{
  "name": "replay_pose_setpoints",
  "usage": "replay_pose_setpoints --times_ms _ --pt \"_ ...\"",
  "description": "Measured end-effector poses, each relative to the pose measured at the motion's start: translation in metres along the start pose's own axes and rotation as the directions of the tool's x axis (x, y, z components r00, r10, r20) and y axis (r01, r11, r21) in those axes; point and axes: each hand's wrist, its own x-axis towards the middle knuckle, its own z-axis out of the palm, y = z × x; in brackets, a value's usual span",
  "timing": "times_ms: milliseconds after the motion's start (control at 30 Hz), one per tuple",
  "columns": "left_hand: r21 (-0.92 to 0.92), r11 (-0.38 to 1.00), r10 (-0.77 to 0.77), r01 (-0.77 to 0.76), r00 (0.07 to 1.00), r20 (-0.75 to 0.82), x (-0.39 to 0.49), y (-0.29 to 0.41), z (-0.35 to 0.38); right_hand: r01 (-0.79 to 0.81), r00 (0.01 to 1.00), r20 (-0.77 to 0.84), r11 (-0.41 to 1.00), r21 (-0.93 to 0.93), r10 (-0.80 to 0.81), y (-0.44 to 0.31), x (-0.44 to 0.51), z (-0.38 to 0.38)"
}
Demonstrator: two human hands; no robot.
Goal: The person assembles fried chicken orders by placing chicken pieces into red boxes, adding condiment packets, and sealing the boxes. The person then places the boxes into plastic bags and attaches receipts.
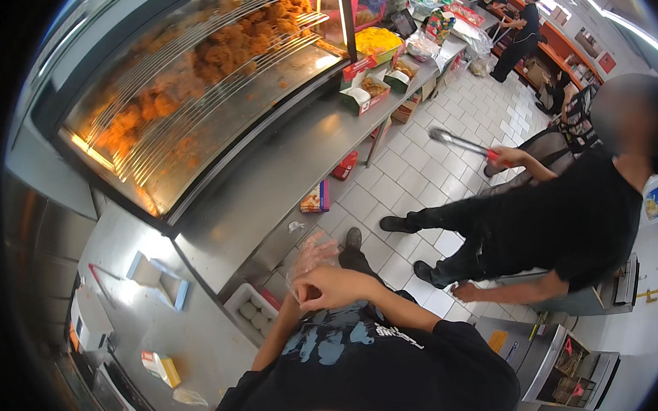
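My left hand (314, 255) wears a clear plastic glove, its fingers spread and pointing away from me. My bare right hand (327, 288) is closed at the left wrist and pinches the cuff of that glove. Both hands are in front of my dark printed T-shirt, beside the edge of the steel counter (286, 170). Beyond the counter, a lit glass warming cabinet (171, 225) holds fried chicken pieces (219, 54) on wire racks.
A co-worker (551, 217) stands at the right holding tongs (461, 141). Food boxes (362, 98) and a tray of yellow food (378, 42) stand farther along the counter. A white container (234, 301) with round items is near my arm. Fryers (538, 361) are at lower right.
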Motion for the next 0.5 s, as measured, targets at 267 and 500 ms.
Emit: replay_pose_setpoints --times_ms 267,500 --pt "0.576 0.783 -0.167 0.233 0.972 -0.166 0.223 -0.009 0.000 -0.254 0.931 -0.255 0.965 0.068 0.263 0.103 -0.050 -0.240" --pt "0.960 -0.163 0.214 -0.227 0.942 0.259 0.675 -0.013 0.050 -0.507 0.684 -0.479 0.831 0.230 0.550 0.201 -0.101 -0.434"
